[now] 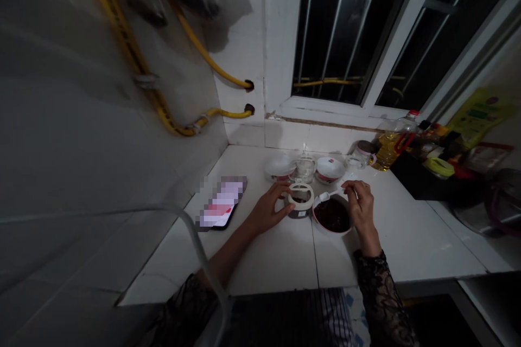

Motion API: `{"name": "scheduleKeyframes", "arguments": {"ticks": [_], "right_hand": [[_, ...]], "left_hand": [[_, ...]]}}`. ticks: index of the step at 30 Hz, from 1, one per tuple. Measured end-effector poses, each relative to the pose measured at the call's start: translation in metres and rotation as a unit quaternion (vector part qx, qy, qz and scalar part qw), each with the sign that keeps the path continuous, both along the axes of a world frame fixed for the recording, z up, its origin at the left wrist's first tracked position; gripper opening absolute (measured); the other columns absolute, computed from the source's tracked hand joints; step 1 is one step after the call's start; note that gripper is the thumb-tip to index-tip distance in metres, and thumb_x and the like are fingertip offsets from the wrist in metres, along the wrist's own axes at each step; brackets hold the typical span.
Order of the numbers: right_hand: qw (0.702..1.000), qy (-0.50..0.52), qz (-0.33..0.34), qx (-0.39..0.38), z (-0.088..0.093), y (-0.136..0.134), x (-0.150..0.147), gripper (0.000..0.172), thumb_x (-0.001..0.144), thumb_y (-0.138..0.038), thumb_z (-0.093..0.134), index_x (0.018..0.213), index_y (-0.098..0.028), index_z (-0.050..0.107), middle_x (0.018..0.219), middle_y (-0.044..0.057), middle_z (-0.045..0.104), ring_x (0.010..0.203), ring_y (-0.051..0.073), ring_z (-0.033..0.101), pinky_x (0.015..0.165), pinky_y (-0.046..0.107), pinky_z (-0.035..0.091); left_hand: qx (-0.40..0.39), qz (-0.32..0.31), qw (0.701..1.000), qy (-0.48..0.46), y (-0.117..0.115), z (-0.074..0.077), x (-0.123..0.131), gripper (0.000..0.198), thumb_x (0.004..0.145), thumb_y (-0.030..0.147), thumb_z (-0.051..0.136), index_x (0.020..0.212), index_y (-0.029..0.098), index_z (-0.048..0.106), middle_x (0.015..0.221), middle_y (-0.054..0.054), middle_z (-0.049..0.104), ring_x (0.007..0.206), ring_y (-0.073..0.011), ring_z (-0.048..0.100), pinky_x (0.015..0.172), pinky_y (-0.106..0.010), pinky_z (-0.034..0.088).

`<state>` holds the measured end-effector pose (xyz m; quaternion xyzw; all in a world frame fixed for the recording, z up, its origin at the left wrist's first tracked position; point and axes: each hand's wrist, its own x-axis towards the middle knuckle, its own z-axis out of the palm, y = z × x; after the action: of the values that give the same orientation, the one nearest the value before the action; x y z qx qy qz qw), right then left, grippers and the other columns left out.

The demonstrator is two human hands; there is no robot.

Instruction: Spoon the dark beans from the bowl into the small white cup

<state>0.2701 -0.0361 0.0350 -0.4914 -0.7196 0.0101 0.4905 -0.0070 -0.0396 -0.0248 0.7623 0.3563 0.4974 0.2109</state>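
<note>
Head view | left hand (266,211) cups white-rimmed dark jar (300,201), likely rigid, light (grip sides) | right hand (362,209) pinches small white spoon (325,196), jar's 3 o'clock.

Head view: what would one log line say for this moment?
left hand: holds white-rimmed jar | right hand: holds white spoon | bowl of dark food: beside jar

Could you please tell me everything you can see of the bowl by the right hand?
The bowl is round, with a white rim, ceramic or plastic by its look, and holds something dark reddish-brown. It stands upright on the white counter, near a tile seam. The right hand lies against its right side and holds a white spoon over its far rim. A jar, gripped by the left hand, stands close at its left; whether they touch is unclear.
</note>
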Motion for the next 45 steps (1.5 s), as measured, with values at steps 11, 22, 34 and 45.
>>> {"name": "scheduleKeyframes", "arguments": {"ticks": [11, 22, 34, 45], "right_hand": [[0.973, -0.030, 0.082, -0.215, -0.0038, 0.0055, -0.0020, 0.023, 0.077, -0.026, 0.045, 0.072, -0.023, 0.068, 0.070, 0.002, 0.068, 0.078, 0.023, 0.060, 0.084, 0.036, 0.042], [0.949, 0.178, 0.041, -0.259, -0.0016, 0.0075, 0.0014, 0.021, 0.065, -0.037, 0.049, 0.066, -0.021, 0.064, 0.055, -0.001, 0.055, 0.061, 0.019, 0.051, 0.062, 0.030, 0.039], [0.947, 0.191, 0.013, -0.258, -0.0010, 0.0082, 0.0006, 0.023, 0.062, -0.039, 0.048, 0.065, -0.022, 0.062, 0.054, 0.000, 0.054, 0.061, 0.019, 0.051, 0.063, 0.031, 0.038], [0.940, 0.208, 0.006, -0.271, 0.0018, 0.0072, -0.0024, 0.021, 0.058, -0.037, 0.049, 0.061, -0.022, 0.063, 0.051, 0.000, 0.055, 0.057, 0.019, 0.052, 0.059, 0.030, 0.041]], "left_hand": [[-0.006, 0.001, 1.000, -0.001, -0.0020, 0.0028, 0.0002, 0.024, 0.089, 0.032, 0.066, 0.110, 0.023, 0.059, 0.127, -0.012, 0.061, 0.119, -0.0254, 0.063, 0.086, -0.036, 0.061], [-0.001, 0.006, 1.000, -0.001, -0.0004, 0.0009, 0.0009, 0.023, 0.089, 0.033, 0.065, 0.109, 0.023, 0.059, 0.127, -0.012, 0.062, 0.118, -0.0248, 0.063, 0.086, -0.035, 0.060], [-0.006, -0.003, 1.000, -0.003, -0.0015, 0.0030, -0.0004, 0.024, 0.089, 0.032, 0.066, 0.110, 0.023, 0.059, 0.129, -0.013, 0.061, 0.119, -0.0252, 0.063, 0.086, -0.036, 0.060], [-0.004, 0.001, 1.000, -0.001, -0.0005, 0.0013, 0.0000, 0.023, 0.090, 0.033, 0.065, 0.110, 0.023, 0.059, 0.129, -0.013, 0.061, 0.120, -0.0255, 0.062, 0.086, -0.036, 0.060]]}}
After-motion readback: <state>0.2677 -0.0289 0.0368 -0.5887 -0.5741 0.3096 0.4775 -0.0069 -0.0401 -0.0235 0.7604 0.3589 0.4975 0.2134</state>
